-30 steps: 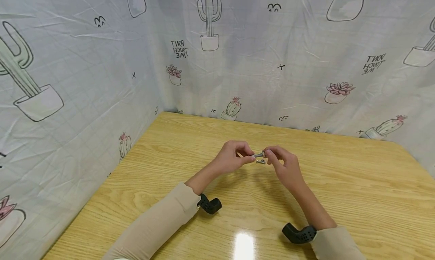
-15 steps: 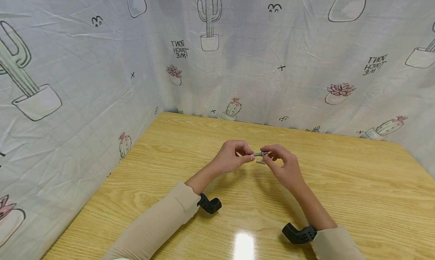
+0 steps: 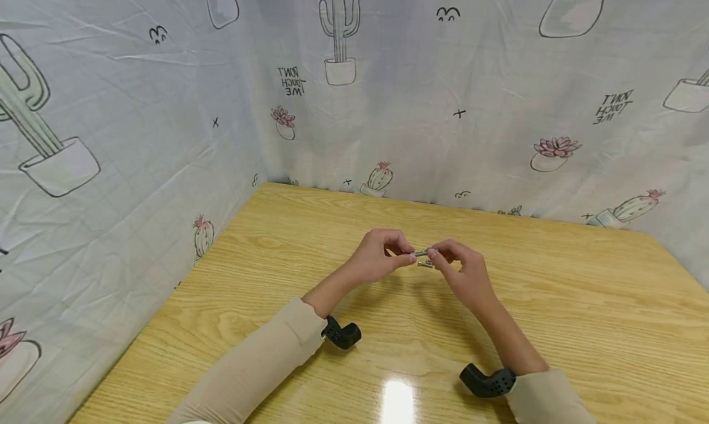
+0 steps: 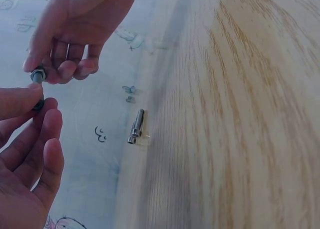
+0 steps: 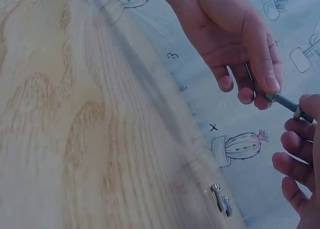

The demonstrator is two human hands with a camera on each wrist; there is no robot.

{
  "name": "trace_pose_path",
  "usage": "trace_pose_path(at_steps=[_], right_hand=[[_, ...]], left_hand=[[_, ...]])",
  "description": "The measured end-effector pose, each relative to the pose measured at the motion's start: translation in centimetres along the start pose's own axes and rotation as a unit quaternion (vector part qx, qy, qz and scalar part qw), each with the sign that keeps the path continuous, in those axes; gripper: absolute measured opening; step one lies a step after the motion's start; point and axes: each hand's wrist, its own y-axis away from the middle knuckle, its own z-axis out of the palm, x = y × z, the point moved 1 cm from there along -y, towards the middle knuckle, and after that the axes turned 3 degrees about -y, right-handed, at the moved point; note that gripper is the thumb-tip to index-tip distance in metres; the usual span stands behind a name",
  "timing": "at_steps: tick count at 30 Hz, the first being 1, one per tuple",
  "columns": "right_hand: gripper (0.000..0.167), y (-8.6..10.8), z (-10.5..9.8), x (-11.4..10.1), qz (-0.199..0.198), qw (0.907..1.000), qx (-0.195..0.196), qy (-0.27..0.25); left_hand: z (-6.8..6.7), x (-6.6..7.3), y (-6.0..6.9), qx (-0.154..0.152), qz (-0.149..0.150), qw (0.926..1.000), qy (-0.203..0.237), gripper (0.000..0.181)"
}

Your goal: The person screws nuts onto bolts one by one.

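Observation:
Thumb and fingertips of my left hand (image 3: 376, 256) (image 4: 30, 159) pinch one end of a metal bolt (image 3: 421, 253) (image 4: 37, 78) (image 5: 286, 102), held level above the table. At its other end my right hand (image 3: 468, 273) (image 4: 82, 31) (image 5: 300, 154) pinches a nut (image 4: 38, 74) (image 5: 298, 112) that sits around the shaft. A bit of the bolt shows beyond the nut in the right wrist view. Below the hands, two small metal screws (image 3: 425, 264) (image 4: 138, 124) (image 5: 218, 196) lie side by side on the table.
The wooden table (image 3: 332, 215) runs under both arms. Pale curtains (image 3: 410, 135) with cactus drawings stand along its back and left. A black curved device (image 3: 342, 335) is on the left wrist, another (image 3: 487, 381) on the right.
My right fingers shifted on the nut end of the bolt, and less of the bolt's far end shows past them than half a second ago. My left hand has stayed in place.

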Motion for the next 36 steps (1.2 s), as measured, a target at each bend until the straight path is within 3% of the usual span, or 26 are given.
trace_pose_path(at_steps=[4, 11, 22, 32, 36], right_hand=[[0.014, 0.06, 0.06, -0.25, 0.003, 0.9999, -0.013, -0.009], [0.026, 0.09, 0.17, -0.06, -0.039, 0.9984, -0.015, -0.038], [0.023, 0.13, 0.49, -0.01, -0.041, 0.9991, 0.005, -0.005], [0.006, 0.37, 0.36, -0.31, -0.017, 0.9998, 0.000, 0.006], [0.013, 0.34, 0.41, -0.19, 0.010, 0.9999, -0.004, 0.011]], left_hand=[[-0.02, -0.08, 0.04, 0.000, 0.001, 1.0000, 0.001, 0.005], [-0.13, -0.18, 0.10, 0.003, 0.005, 1.0000, 0.000, 0.005], [-0.18, -0.15, 0.25, 0.003, 0.008, 1.0000, 0.000, 0.007], [-0.07, -0.03, 0.47, -0.012, 0.012, 0.9998, -0.010, 0.005], [-0.01, 0.00, 0.51, -0.016, 0.014, 0.9997, -0.013, 0.005]])
